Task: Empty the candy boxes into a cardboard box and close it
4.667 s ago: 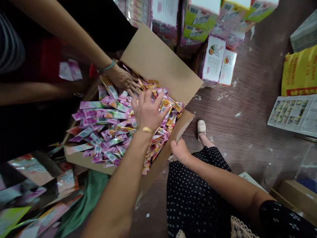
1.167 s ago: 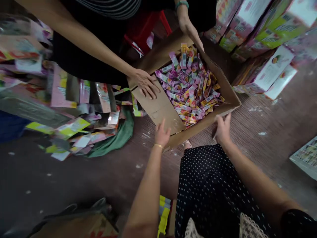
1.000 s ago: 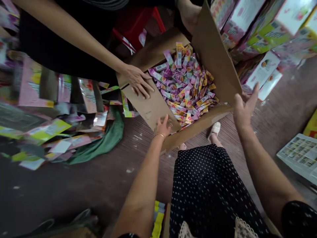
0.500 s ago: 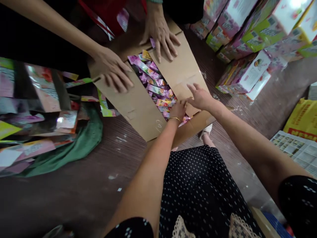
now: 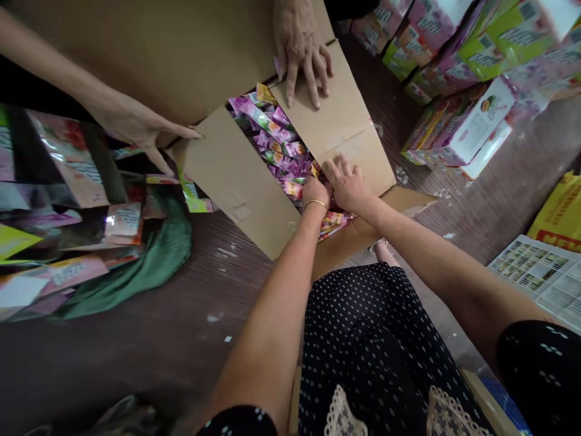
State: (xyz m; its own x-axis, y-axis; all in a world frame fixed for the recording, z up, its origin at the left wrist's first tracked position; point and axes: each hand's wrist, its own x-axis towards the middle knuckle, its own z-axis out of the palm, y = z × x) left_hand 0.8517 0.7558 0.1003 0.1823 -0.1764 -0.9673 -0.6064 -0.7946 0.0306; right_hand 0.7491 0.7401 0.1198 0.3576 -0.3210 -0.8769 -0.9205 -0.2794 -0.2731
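A cardboard box (image 5: 245, 175) full of small purple and orange sachets (image 5: 276, 142) stands in front of me, its two long flaps folded inward with a gap between them. My left hand (image 5: 316, 192) reaches into that gap at the near end, among the sachets; its fingertips are hidden. Flat on the right flap (image 5: 351, 130), beside the gap, lies my right hand (image 5: 348, 183) with its fingers apart. A near end flap (image 5: 331, 248) hangs outward below my wrists.
A co-worker's hand (image 5: 305, 60) presses the right flap's far end; another hand (image 5: 152, 130) is at the left flap's corner. A far flap (image 5: 158, 54) stands up. Printed cartons (image 5: 472, 121) are stacked at right, loose packaging (image 5: 68, 175) and green cloth (image 5: 167, 242) at left.
My right hand has come down flat onto the right flap, and my left hand sits deeper in the gap. The co-worker's left-side hand has slid off the left flap; the far flap is now raised.
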